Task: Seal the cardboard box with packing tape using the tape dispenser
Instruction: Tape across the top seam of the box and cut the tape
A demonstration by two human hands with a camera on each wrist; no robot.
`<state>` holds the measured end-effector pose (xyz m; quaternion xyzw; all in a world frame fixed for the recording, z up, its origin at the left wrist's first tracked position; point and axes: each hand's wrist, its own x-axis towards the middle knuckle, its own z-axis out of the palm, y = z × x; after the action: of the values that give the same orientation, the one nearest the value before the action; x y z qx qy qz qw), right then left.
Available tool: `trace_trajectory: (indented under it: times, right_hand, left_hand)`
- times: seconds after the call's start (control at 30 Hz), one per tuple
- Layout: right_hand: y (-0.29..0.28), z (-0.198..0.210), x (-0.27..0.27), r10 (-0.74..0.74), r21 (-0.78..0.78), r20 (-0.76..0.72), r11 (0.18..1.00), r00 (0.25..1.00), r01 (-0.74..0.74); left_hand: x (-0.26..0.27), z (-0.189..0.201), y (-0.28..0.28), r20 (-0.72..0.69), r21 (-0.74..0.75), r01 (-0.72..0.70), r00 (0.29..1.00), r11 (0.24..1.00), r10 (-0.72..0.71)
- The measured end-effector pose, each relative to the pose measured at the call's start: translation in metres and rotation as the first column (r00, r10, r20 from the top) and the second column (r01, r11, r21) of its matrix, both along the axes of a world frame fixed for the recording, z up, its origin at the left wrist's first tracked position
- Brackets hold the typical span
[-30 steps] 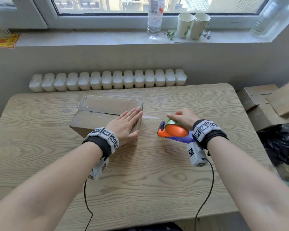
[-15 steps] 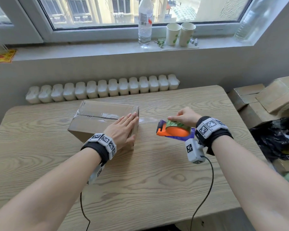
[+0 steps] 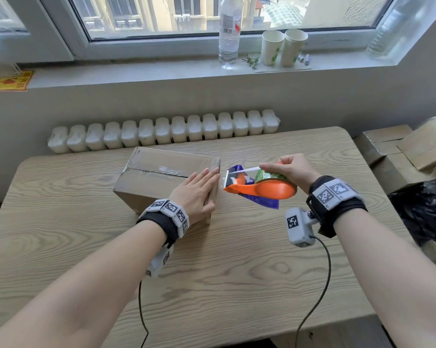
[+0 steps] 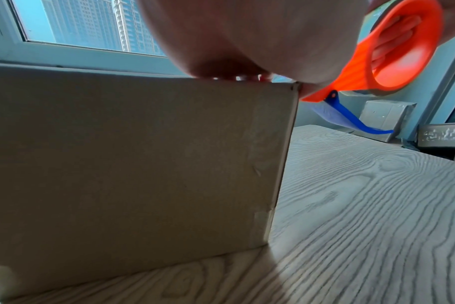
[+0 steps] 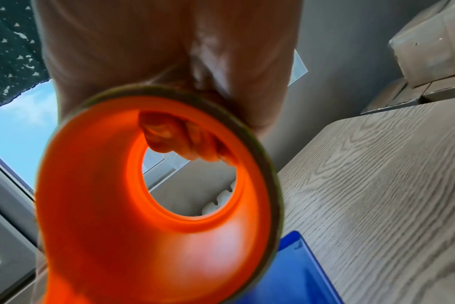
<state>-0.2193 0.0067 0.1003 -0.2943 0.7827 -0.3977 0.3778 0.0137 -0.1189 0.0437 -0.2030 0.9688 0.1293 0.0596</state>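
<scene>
A brown cardboard box (image 3: 159, 172) lies on the wooden table (image 3: 237, 285), its top seam covered with clear tape. My left hand (image 3: 199, 189) rests flat with straight fingers on the box's right end; the left wrist view shows the box's near side (image 4: 133, 164). My right hand (image 3: 289, 169) grips the orange and blue tape dispenser (image 3: 259, 187) with its roll, held in the air just right of the box, toothed end toward the box edge. In the right wrist view the dispenser's orange hub (image 5: 153, 195) fills the frame, with fingers curled inside it.
A white radiator (image 3: 161, 131) runs along the wall behind the table. On the windowsill stand a water bottle (image 3: 229, 33) and two paper cups (image 3: 283, 47). Stacked cardboard boxes (image 3: 400, 149) and a black bag (image 3: 423, 209) sit to the right of the table.
My right hand has lifted the dispenser off the table and tilted it, bringing its toothed end up beside the box's right edge. The left hand stays flat on the box.
</scene>
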Motion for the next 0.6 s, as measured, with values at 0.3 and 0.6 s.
trace_trajectory:
  times: [0.3,0.6]
  right_hand:
    - [0.017,0.002,-0.008,-0.046,0.07,-0.052,0.996,0.998,0.05]
    - [0.02,0.013,0.003,-0.075,-0.031,0.0,0.997,0.997,0.075]
  left_hand:
    - [0.003,-0.003,-0.001,-0.03,0.019,-0.009,1.0,1.0,0.009]
    - [0.003,0.001,-0.002,-0.03,0.067,-0.011,0.999,0.998,0.013]
